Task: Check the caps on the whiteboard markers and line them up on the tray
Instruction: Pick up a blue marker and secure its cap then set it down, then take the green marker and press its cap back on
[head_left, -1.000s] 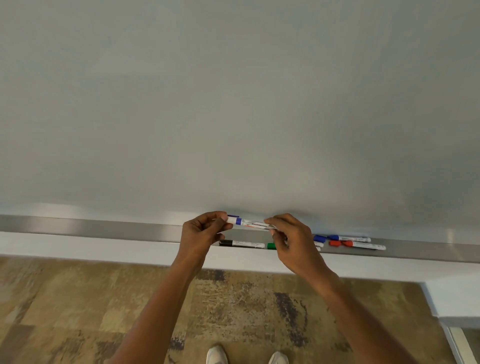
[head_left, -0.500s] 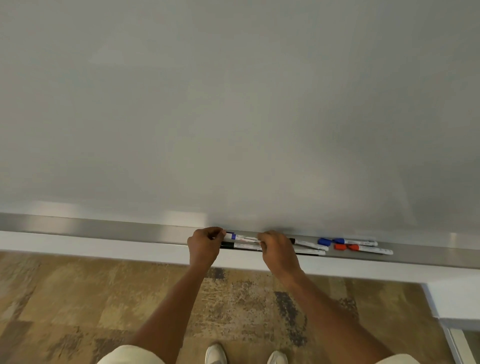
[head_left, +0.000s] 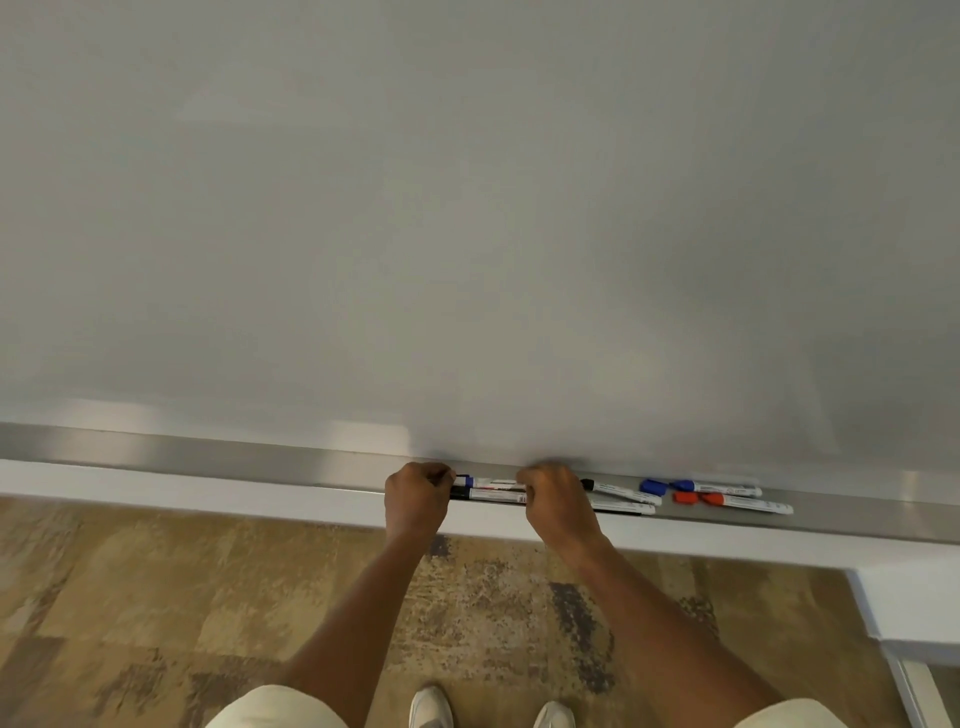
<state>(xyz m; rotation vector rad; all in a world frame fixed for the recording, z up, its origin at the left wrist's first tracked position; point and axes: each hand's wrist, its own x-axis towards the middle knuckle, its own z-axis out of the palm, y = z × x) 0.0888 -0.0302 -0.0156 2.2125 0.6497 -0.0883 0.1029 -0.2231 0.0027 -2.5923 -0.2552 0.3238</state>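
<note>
A long metal tray runs along the foot of the whiteboard. My left hand and my right hand both rest on the tray, fingers closed on the two ends of a blue-capped marker. A black-capped marker lies just in front of it. Right of my right hand lie two more markers, one with a black cap. Further right are a blue marker with a loose blue cap and a red marker with a loose red cap.
Below the tray is a white ledge, then patterned brown carpet. My white shoes show at the bottom. A white corner piece sticks out at the lower right.
Both hands have lowered the blue-capped marker from above the tray down onto it, behind the black-capped marker. The other markers have not moved.
</note>
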